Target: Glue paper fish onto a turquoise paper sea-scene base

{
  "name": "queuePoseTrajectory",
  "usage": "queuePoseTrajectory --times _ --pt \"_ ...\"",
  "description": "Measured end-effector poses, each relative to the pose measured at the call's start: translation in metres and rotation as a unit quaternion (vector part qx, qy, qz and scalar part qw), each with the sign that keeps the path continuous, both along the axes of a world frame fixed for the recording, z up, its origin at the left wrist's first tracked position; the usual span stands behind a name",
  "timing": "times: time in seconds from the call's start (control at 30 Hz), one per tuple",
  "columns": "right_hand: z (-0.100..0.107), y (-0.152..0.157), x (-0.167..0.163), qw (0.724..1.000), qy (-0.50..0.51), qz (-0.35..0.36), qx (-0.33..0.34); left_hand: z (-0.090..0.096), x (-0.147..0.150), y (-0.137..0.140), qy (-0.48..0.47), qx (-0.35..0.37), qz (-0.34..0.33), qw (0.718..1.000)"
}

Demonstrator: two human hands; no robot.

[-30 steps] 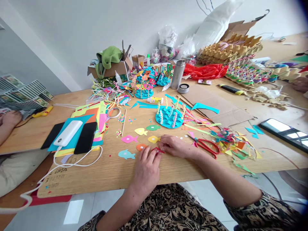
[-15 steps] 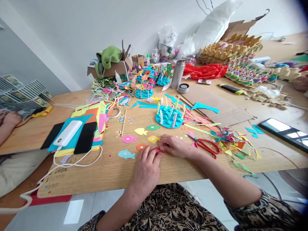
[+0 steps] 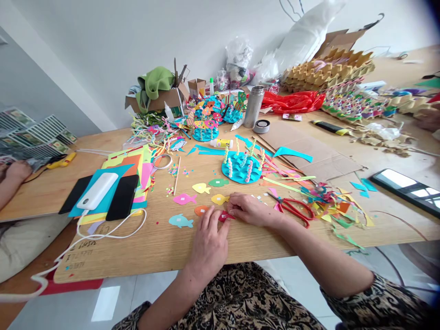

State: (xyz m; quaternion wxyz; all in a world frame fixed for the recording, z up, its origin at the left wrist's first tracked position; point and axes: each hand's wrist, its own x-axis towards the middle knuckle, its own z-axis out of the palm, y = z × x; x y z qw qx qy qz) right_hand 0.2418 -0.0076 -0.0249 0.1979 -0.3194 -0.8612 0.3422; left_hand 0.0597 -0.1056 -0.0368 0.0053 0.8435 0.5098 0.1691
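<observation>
A small red paper fish (image 3: 224,215) lies at the table's near side, partly covered by my fingers, with a pale square on it. My left hand (image 3: 210,236) grips its near left edge between thumb and forefinger. From the right, my right hand (image 3: 250,210) pinches the fish, its fingertips bent together. Around them lie an orange paper fish (image 3: 200,210), a light blue one (image 3: 180,221), a pink one (image 3: 184,199), two yellow ones and a green one (image 3: 219,182), each with a pale square. Beyond stands a blue scalloped base (image 3: 241,167) with twisted pipe-cleaner stems.
Red-handled scissors (image 3: 296,210) and paper scraps (image 3: 338,208) lie at right. At left are coloured sheets, a white power bank (image 3: 97,190) with its cable and a black phone (image 3: 123,197). A steel flask (image 3: 255,106) stands behind. Another person's hand (image 3: 18,169) shows far left.
My left fingers have shifted slightly and spread on the red paper fish, so more of it and its pale square show. My right hand has hardly moved.
</observation>
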Motion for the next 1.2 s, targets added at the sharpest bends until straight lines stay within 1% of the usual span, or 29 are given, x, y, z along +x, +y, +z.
queuePoseTrajectory --times 0.27,0.7,0.9,1.2 --pt "-0.0017 -0.0020 -0.0012 1.000 0.002 -0.008 0.003 0.0022 0.0004 -0.0019 -0.001 0.009 0.007 1.000" --pt "-0.0063 -0.0045 -0.0045 0.998 0.003 -0.059 -0.005 -0.0014 0.0000 -0.0028 -0.003 0.018 0.013 1.000" --pt "-0.0005 -0.0063 -0.0052 0.996 0.004 -0.081 -0.026 -0.0006 0.0015 -0.0026 -0.001 0.023 0.014 1.000" --pt "-0.0015 -0.0052 -0.0035 0.994 0.032 -0.089 -0.046 -0.0004 0.0017 -0.0018 0.002 0.020 0.013 1.000"
